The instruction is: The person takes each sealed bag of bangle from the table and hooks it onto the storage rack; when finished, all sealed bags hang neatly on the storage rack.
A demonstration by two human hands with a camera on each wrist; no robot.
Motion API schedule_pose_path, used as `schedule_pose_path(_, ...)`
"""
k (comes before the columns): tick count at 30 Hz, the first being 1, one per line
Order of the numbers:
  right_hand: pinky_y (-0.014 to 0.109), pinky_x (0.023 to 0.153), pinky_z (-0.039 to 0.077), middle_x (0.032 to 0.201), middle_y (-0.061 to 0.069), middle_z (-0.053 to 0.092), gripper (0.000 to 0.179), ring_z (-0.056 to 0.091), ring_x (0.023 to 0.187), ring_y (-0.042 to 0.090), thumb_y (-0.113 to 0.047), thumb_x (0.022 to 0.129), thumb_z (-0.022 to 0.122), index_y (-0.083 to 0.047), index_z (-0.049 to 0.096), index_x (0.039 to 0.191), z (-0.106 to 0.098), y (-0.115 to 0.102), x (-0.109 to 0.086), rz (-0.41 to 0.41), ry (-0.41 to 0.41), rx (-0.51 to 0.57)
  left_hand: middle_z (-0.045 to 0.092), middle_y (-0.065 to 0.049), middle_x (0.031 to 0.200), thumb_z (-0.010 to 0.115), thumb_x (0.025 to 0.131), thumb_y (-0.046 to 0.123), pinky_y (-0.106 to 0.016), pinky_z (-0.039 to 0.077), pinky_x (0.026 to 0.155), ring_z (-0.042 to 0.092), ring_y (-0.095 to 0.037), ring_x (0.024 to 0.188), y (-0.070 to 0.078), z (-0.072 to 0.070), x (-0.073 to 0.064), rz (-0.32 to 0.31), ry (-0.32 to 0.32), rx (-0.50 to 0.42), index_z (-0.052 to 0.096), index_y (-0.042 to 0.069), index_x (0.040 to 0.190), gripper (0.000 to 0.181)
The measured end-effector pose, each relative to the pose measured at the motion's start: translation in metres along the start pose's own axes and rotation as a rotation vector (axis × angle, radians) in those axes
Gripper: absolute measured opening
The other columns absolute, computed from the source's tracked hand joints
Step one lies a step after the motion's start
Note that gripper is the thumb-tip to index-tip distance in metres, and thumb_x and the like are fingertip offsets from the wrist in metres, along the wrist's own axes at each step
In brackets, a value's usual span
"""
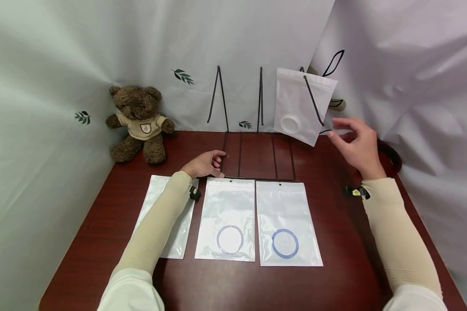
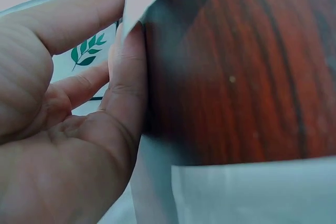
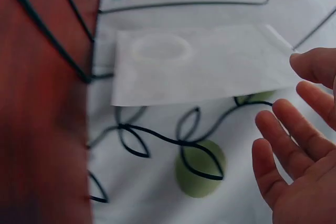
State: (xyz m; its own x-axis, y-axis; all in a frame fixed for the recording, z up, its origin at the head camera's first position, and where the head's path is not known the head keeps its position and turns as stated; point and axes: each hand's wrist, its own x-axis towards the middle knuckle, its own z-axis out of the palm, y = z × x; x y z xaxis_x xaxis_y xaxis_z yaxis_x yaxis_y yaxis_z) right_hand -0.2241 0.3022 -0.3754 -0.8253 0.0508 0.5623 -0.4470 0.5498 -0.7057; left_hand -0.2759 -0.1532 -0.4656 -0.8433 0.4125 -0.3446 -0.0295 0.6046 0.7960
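We see the dark wood tabletop (image 1: pixel 346 255) beneath both sets of fingers. A black wire rack (image 1: pixel 240 155) stands just beyond the left fingers; its left hook (image 1: pixel 213 95) and middle hook (image 1: pixel 262 95) bear nothing. A brown teddy bear (image 1: pixel 140 125) sits behind and to the left of those fingers. Just left of the right fingers, apart from them, a hanging pouch (image 1: pixel 292 99) tilts on the right hook (image 1: pixel 313 99). Toward us from the left fingers lie a left pouch (image 1: pixel 177 235), partly under the forearm, a middle pouch (image 1: pixel 229 203), its top edge right at the thumb, and, farther right, a right pouch (image 1: pixel 282 207).

The left hand (image 1: pixel 206 164) curves loosely, thumb and index moderately apart, and we make out nothing gripped. The right hand (image 1: pixel 359 147) has its fingers spread wide, holding nothing.

Smaller are a blue ring (image 1: pixel 285 256) in the right pouch and a clear ring (image 1: pixel 230 226) in the middle one; smallest is the middle pouch's hang hole (image 1: pixel 231 181).

We judge the step to be between pouches: one hung, the middle one about due. The next move likely calls for pinching its top edge and threading the hole over a free hook.
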Motion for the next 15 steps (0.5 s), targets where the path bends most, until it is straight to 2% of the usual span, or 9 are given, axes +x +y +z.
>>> schedule_pose_path(4, 0.008, 0.076, 0.051, 0.112, 0.013, 0.072, 0.038, 0.067, 0.091, -0.002, -0.012, 0.085, 0.08, -0.012, 0.072, 0.122, 0.01, 0.009, -0.023, 0.035, -0.097, -0.021, 0.047, -0.005, 0.114, 0.087, 0.075, 0.005, -0.032, 0.045, 0.086, 0.049, -0.02, 0.1, 0.0, -0.002, 0.0, 0.006, 0.007, -0.01, 0.047, 0.018, 0.146, 0.082)
schedule_pose_path(7, 0.01, 0.076, 0.051, 0.115, 0.01, 0.071, 0.042, 0.065, 0.093, -0.001, -0.019, 0.086, 0.08, -0.015, 0.069, 0.126, 0.018, 0.014, -0.042, 0.039, -0.19, -0.085, 0.047, -0.005, 0.114, 0.086, 0.076, 0.005, -0.032, 0.045, 0.087, 0.049, -0.02, 0.101, 0.001, -0.002, 0.0, 0.01, 0.007, -0.009, 0.047, 0.018, 0.147, 0.082)
schedule_pose_path(10, 0.014, 0.078, 0.052, 0.121, 0.007, 0.069, 0.048, 0.065, 0.101, 0.012, -0.025, 0.086, 0.08, -0.016, 0.065, 0.131, 0.026, 0.02, -0.06, 0.062, -0.29, -0.128, 0.048, -0.005, 0.116, 0.086, 0.077, 0.005, -0.033, 0.045, 0.088, 0.049, -0.021, 0.103, 0.0, -0.002, 0.0, 0.011, 0.003, 0.0, 0.046, 0.018, 0.147, 0.082)
schedule_pose_path(15, 0.038, 0.086, 0.058, 0.134, 0.011, 0.062, 0.062, 0.062, 0.115, 0.031, -0.032, 0.087, 0.08, -0.011, 0.056, 0.14, 0.037, 0.026, -0.086, 0.091, -0.486, -0.171, 0.048, -0.005, 0.117, 0.086, 0.076, 0.006, -0.032, 0.045, 0.09, 0.05, -0.021, 0.105, -0.003, -0.001, -0.001, 0.013, 0.0, 0.01, 0.046, 0.018, 0.148, 0.083)
